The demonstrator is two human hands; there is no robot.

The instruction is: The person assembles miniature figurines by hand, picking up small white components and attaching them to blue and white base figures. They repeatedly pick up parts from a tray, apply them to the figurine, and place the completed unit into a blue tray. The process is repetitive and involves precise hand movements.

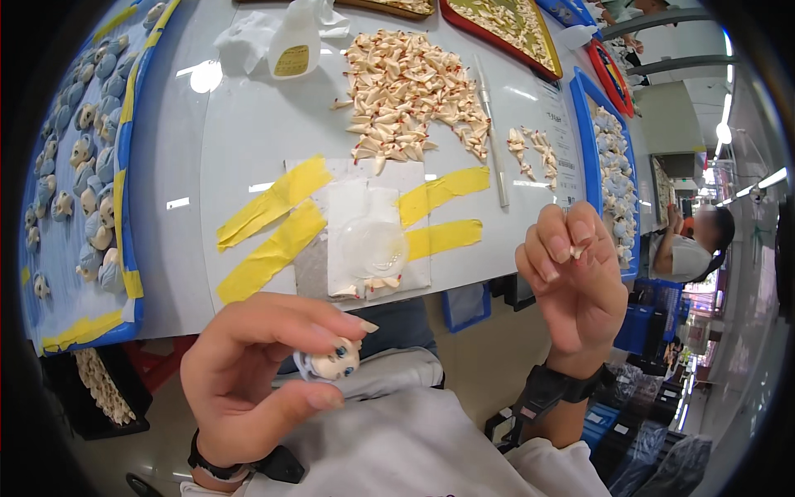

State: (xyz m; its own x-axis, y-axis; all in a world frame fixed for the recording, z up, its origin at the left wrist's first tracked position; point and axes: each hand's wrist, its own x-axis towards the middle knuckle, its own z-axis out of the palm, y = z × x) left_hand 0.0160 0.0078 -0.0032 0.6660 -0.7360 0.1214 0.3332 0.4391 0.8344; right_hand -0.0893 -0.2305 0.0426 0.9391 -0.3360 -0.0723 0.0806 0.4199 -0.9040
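In the head camera's view, the left hand (228, 373) is holding a doll head (335, 363) between its thumb and fingers. It is sitting on the near left side of the dish (373, 248), off the table (190, 124). The painted eyes are showing, and the fingers are hiding part of the back. The right hand (580, 290) is pinching a tiny bit (577, 252) in its fingertips, to the right of the dish. The bit is looking too small to tell its shape well.

The step seems to be getting one doll head and one bit ready, one in each hand. The next move seems to be asking for soft, steady fingers and a good look at which way the bit is facing.

Three or so loose bits (381, 283) are lying at the near edge of the dish. A big pile (406, 91) is lying past it, with a thin stick (489, 116) to the right of that. A bottle (294, 54) is standing far to the left. Yellow tape (277, 199) is sticking out on both sides of the dish. One blue tray (139, 108) is resting far left of it, another blue tray (589, 141) far right. The table's near edge is lying between the left hand and the dish, so it could be getting in the way.
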